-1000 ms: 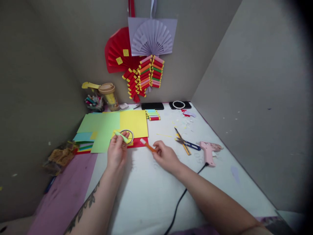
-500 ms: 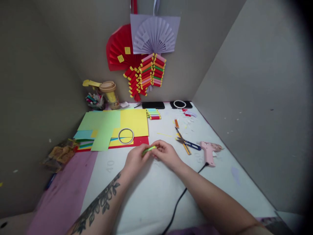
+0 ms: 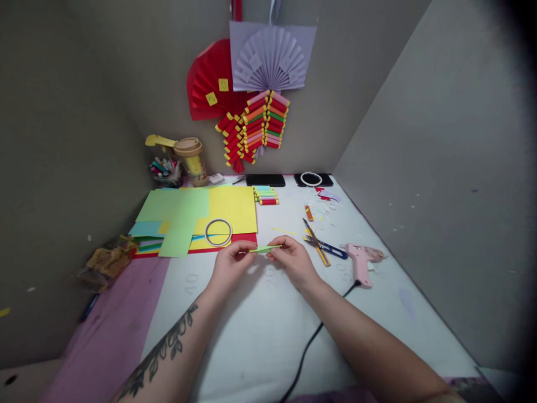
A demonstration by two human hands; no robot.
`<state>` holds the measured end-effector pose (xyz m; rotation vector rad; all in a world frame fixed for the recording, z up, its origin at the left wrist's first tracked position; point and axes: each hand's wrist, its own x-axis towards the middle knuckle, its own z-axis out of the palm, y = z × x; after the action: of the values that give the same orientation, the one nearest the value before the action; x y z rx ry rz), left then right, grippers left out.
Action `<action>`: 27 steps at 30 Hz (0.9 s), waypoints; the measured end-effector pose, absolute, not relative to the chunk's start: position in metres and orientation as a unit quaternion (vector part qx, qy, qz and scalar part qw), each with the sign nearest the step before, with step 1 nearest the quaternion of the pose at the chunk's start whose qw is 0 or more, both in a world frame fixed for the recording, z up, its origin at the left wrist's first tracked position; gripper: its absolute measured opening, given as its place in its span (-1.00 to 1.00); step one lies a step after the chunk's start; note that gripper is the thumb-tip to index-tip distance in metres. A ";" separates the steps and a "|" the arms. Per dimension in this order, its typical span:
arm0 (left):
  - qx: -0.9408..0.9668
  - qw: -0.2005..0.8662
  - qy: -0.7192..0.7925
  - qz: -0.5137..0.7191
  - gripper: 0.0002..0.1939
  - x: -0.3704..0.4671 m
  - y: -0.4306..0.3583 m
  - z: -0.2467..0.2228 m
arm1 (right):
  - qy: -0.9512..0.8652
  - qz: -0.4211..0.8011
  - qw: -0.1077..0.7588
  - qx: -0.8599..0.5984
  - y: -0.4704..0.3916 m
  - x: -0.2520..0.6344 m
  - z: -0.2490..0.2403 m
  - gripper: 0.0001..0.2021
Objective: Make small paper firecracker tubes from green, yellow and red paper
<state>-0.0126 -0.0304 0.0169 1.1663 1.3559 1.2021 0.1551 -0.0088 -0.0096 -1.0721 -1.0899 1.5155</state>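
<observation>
Holding a green slip (image 3: 263,250) out lengthwise between left hand (image 3: 229,268) and right hand (image 3: 297,268), over the middle of the table (image 3: 247,347), well in from the far and near edges. Pinching the left end with thumb and fingertips of the left hand; gripping near the right end with the right hand in much the same way, with next to no gap around the paper. Unable to tell about contact with the table, or about folds in the slip, seen almost edge-on. Apparently at a shaping or straightening step, judging by the matching pinches. Probably calls next for light, even pressure at both ends, and for turning the slip without a crease. Might call for tape soon, judging by the roll (image 3: 206,235) lying on the sheets (image 3: 180,210) toward the far-left corner, near the left hand. Farther off, near the far edge: tubes (image 3: 265,196) in a row beside the sheets. Toward the right edge: cutter (image 3: 321,253) and snips (image 3: 331,249) crossed, then glue gun (image 3: 359,264). Worth minding its cord (image 3: 302,358), passing under the right forearm (image 3: 369,330) to the near edge.
</observation>
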 end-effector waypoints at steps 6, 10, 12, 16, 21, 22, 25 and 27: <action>0.441 0.553 0.519 0.480 -0.77 -0.011 -0.029 0.011 | -0.483 0.587 0.494 -0.422 -0.009 0.156 -0.007 -0.86; 0.443 0.540 0.508 0.504 -0.86 -0.011 -0.028 0.008 | -0.456 0.612 0.476 -0.437 -0.008 0.155 -0.009 -0.86; 0.448 0.541 0.505 0.501 -0.84 -0.011 -0.028 0.006 | -0.453 0.616 0.474 -0.436 -0.008 0.155 -0.010 -0.87; 0.448 0.563 0.502 0.480 -0.76 -0.010 -0.028 0.003 | -0.476 0.604 0.479 -0.423 -0.008 0.155 -0.012 -0.87; 0.441 0.556 0.509 0.487 -0.79 -0.009 -0.029 0.002 | -0.463 0.618 0.462 -0.437 -0.010 0.153 -0.010 -0.88; 0.441 0.554 0.510 0.488 -0.79 -0.009 -0.029 0.002 | -0.456 0.626 0.455 -0.440 -0.011 0.152 -0.010 -0.88; 0.447 0.552 0.512 0.483 -0.81 -0.007 -0.030 0.003 | -0.439 0.640 0.450 -0.441 -0.011 0.150 -0.011 -0.88; 0.446 0.558 0.513 0.476 -0.82 -0.006 -0.030 0.002 | -0.440 0.636 0.460 -0.436 -0.010 0.149 -0.014 -0.88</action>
<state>-0.0058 -0.0303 0.0015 1.0523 1.2092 1.1240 0.1491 -0.0101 -0.0138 -1.0735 -1.0824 1.5656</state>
